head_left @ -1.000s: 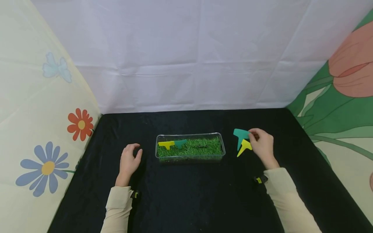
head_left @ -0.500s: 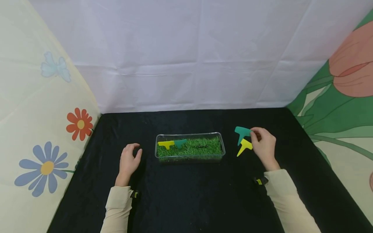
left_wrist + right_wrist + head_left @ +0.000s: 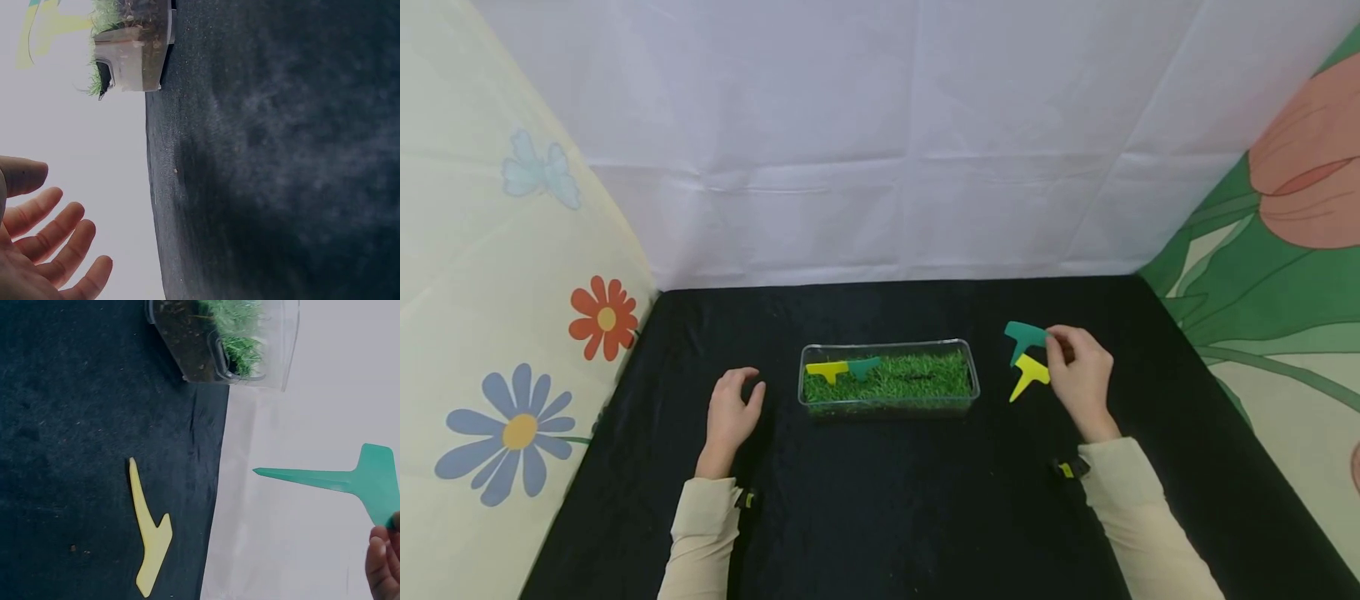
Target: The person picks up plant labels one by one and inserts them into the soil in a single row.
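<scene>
My right hand (image 3: 1081, 371) pinches a green T-shaped plant label (image 3: 1025, 335) by one end of its head, its pointed stem hanging down in the head view. Below it a yellow plant label (image 3: 1028, 377) lies on the black cloth; the right wrist view shows the yellow label (image 3: 150, 537) flat, apart from the green label (image 3: 375, 481). To the left, my left hand (image 3: 732, 417) holds nothing, its fingers loosely bent, seen also as the left hand (image 3: 56, 244) in its wrist view. Between the hands stands a clear planter box (image 3: 891, 403) of grass, with a yellow label (image 3: 827, 371) and a green label (image 3: 864, 367) upright in it.
Black cloth (image 3: 880, 508) covers the table. A white sheet (image 3: 880, 142) hangs behind its far edge. Flower-printed panels (image 3: 497, 275) flank the table on left and right. Soil (image 3: 139, 31) shows through the box wall in the left wrist view.
My right hand has lifted the green label slightly up and to the right, away from the yellow one on the cloth. The left hand has stayed in place.
</scene>
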Tool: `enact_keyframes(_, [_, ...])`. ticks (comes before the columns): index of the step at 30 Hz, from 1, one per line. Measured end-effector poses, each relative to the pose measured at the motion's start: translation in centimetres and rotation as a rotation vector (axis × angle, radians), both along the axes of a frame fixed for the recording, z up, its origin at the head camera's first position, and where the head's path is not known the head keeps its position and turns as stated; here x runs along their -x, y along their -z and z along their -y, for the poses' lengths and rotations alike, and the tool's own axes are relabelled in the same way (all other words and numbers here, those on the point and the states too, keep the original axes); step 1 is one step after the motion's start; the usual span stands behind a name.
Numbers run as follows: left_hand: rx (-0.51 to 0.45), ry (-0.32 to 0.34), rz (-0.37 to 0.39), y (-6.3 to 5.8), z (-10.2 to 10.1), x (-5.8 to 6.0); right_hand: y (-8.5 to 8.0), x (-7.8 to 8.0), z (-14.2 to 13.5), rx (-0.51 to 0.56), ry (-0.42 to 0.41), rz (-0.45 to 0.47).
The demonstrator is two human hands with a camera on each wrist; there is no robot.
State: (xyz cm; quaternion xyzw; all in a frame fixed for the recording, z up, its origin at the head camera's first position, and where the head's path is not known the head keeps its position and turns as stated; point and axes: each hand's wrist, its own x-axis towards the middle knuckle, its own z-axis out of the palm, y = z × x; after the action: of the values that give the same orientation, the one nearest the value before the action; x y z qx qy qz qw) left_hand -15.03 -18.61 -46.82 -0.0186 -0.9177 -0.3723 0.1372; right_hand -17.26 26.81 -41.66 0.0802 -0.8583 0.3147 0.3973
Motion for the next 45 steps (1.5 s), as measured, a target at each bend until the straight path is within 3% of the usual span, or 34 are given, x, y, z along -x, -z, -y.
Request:
enact_keyframes(10, [-0.006,0.001,-0.007,-0.2,0.0,0.0,-1.3,-0.2,0.8,0.014,-0.035,-0.077])
enact_keyframes(24, [0.004,0.001,-0.029,-0.1,0.1,-0.1,-2.0,-0.2,1.7,0.029,-0.079,-0.055])
enact_keyframes(45, [-0.002,0.002,0.007,0.1,0.2,-0.2,-2.1,-0.4,3.6,0.017,-0.15,-0.076])
